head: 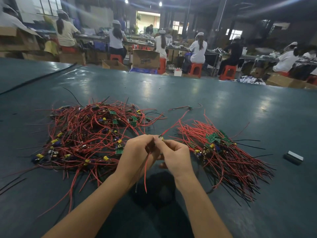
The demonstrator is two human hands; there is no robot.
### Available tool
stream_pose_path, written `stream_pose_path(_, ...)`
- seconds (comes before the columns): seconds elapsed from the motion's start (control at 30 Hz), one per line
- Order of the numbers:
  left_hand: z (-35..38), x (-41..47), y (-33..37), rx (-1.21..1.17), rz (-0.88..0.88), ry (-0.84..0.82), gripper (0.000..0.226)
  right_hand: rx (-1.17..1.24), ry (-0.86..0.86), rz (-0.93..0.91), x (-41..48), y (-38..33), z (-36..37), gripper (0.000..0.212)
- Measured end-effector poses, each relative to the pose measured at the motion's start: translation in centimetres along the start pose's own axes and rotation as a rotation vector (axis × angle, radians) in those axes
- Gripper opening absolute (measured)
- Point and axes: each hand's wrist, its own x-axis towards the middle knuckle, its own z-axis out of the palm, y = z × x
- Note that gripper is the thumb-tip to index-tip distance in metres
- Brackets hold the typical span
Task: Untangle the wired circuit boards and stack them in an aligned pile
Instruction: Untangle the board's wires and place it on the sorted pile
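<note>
Pinched one tiny, probably light board (pixel 160 138) with left hand (pixel 137 152) and right hand (pixel 175 155) just over the counter (pixel 188 93), between the tangled heap (pixel 85 134) and the tidy pile (pixel 217 148); best held by its stiff edge, not its floppy red wires (pixel 145 169).

You're at a shiny dark-green counter (pixel 171 86) in a dim workshop: people (pixel 198 48) on red stools (pixel 195 68) at long benches (pixel 92 37), cardboard boxes (pixel 145 59) around, 2 ceiling lights (pixel 126 0), bright doorway (pixel 148 18) behind.
</note>
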Motion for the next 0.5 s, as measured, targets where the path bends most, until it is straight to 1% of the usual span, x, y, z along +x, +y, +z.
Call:
stream_pose_path(0.03,-0.1,0.0,-0.1,0.032,0.048,-0.030,0.018,0.031,0.014,-0.006,0.0,0.0,0.0,0.024)
stream_pose_path(0.07,-0.2,0.0,-0.2,0.043,0.070,-0.078,0.031,0.066,0.031,-0.008,0.1,-0.1,-0.1,0.023)
stream_pose_path(0.13,-0.4,0.0,-0.5,0.049,0.039,-0.209,0.061,0.138,0.070,-0.003,0.2,-0.4,-0.4,0.022)
stream_pose_path(0.17,-0.5,0.0,-0.7,0.077,0.015,-0.258,0.072,0.182,0.101,0.001,0.3,-0.7,-0.6,0.023)
stream_pose_path(0.2,-0.5,-0.1,-0.9,0.126,-0.001,-0.289,0.077,0.237,0.137,0.008,0.5,-0.8,-1.0,0.024)
stream_pose_path(0.23,-0.5,-0.1,-1.1,0.188,-0.012,-0.299,0.075,0.287,0.169,0.010,0.7,-1.0,-1.4,0.025)
stream_pose_path(0.27,-0.5,-0.1,-1.2,0.248,-0.022,-0.290,0.068,0.297,0.205,-0.011,0.9,-1.3,-2.0,0.025)
stream_pose_path(0.3,-0.6,-0.1,-1.3,0.300,-0.035,-0.271,0.058,0.214,0.254,-0.067,1.0,-1.4,-2.6,0.025)
stream_pose_path(0.33,-0.7,0.0,-1.5,0.345,-0.058,-0.255,0.051,0.021,0.308,-0.154,1.1,-1.4,-3.3,0.026)
stream_pose_path(0.4,-0.7,0.0,-2.0,0.451,-0.121,-0.255,0.046,-0.537,0.386,-0.302,1.0,-1.1,-4.9,0.027)
stream_pose_path(0.43,-0.6,0.0,-2.4,0.516,-0.161,-0.266,0.047,-0.768,0.409,-0.309,0.9,-1.0,-5.6,0.027)
stream_pose_path(0.47,-0.5,0.0,-2.8,0.575,-0.205,-0.274,0.048,-0.906,0.414,-0.271,0.8,-1.0,-6.0,0.026)
stream_pose_path(0.5,-0.4,-0.1,-3.2,0.624,-0.247,-0.281,0.049,-0.983,0.417,-0.209,0.7,-1.0,-6.2,0.024)
